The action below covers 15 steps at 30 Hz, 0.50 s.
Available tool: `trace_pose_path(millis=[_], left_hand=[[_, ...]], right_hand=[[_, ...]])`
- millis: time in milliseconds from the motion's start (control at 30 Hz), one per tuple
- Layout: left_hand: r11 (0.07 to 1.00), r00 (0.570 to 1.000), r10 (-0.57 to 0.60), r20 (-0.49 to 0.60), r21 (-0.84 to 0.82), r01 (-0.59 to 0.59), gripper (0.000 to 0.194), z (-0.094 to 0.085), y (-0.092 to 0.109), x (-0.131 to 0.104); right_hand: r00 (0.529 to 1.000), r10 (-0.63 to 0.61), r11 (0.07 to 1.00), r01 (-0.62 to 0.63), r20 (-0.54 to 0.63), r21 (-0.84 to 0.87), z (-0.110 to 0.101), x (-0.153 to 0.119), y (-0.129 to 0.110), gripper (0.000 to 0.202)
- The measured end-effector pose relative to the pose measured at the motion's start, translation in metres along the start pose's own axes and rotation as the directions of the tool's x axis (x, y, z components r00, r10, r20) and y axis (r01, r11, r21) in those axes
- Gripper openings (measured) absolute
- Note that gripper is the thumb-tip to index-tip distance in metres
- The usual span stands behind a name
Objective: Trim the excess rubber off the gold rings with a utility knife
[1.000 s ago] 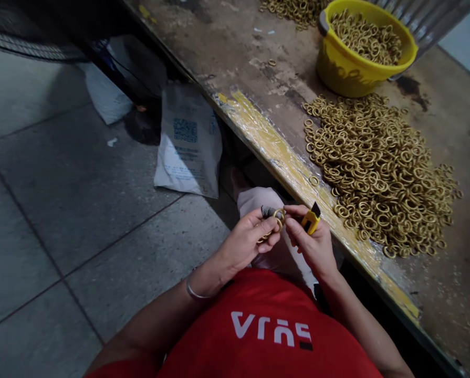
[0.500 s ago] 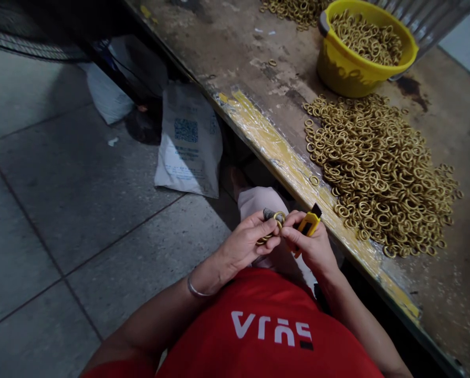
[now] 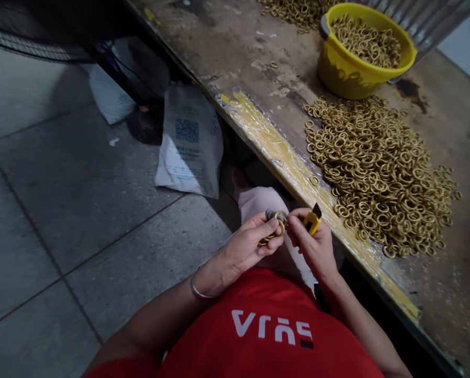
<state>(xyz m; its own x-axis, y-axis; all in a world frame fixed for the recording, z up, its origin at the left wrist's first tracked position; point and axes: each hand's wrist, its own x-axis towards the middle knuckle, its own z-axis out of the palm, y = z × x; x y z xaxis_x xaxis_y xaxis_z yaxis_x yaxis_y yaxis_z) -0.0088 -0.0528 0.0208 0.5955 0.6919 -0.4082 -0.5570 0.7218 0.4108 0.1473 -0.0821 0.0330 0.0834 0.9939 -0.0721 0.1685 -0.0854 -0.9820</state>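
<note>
Several gold-coloured rings [image 3: 281, 222] are gripped in my left hand [image 3: 252, 233], between thumb and fingers, with a dark grey piece [image 3: 270, 214] sticking out beside them. My right hand [image 3: 315, 244] is closed round a yellow utility knife [image 3: 312, 221], whose dark blade points up and away from me. The right thumb and forefinger are pinched together close to the rings; whether they hold a ring as well I cannot tell. Both hands are over my lap, just short of the table edge. A large pile of the same rings [image 3: 380, 178] lies on the table to the right.
A yellow tub [image 3: 348, 79] full of rings stands behind the pile on the worn table [image 3: 254, 68]. More rings [image 3: 301, 13] lie at the back. Tape covers the table edge [image 3: 274, 142]. On the floor are a white sack [image 3: 189, 142] and, further left, a fan [image 3: 33, 47].
My right thumb and fingers have drawn slightly right, away from the left hand, and the knife has turned a little in the grip. The left hand still holds the rings.
</note>
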Motion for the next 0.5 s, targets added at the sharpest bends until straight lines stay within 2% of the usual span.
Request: trace_pose_path(millis=[33, 100, 200, 267, 333, 500], left_hand=[[1.000, 1.000, 0.004, -0.010, -0.022, -0.004, 0.032, 0.000, 0.001, 0.000], [0.999, 1.000, 0.004, -0.022, -0.054, -0.006, 0.032, 0.000, 0.002, 0.000], [0.998, 0.999, 0.004, -0.034, -0.069, -0.006, 0.031, -0.002, 0.002, 0.000], [0.998, 0.998, 0.014, -0.055, -0.063, -0.017, 0.029, -0.003, 0.002, 0.000], [0.998, 0.996, 0.031, -0.078, -0.054, -0.035, 0.028, -0.003, 0.002, -0.001], [0.998, 0.993, 0.053, -0.104, -0.028, -0.056, 0.031, 0.000, 0.002, -0.002]], right_hand=[[0.995, -0.099, 0.990, 0.098, 0.001, -0.100, -0.001, -0.002, -0.002, 0.015], [0.955, -0.292, 0.912, 0.296, 0.058, -0.285, -0.004, -0.006, -0.003, 0.009], [0.881, -0.433, 0.730, 0.467, 0.191, -0.499, -0.008, -0.012, 0.000, 0.017], [0.864, -0.445, 0.634, 0.489, 0.234, -0.599, -0.009, -0.014, 0.005, 0.021], [0.866, -0.435, 0.579, 0.480, 0.248, -0.659, -0.009, -0.016, 0.009, 0.025], [0.876, -0.399, 0.534, 0.462, 0.271, -0.708, -0.009, -0.015, 0.010, 0.027]])
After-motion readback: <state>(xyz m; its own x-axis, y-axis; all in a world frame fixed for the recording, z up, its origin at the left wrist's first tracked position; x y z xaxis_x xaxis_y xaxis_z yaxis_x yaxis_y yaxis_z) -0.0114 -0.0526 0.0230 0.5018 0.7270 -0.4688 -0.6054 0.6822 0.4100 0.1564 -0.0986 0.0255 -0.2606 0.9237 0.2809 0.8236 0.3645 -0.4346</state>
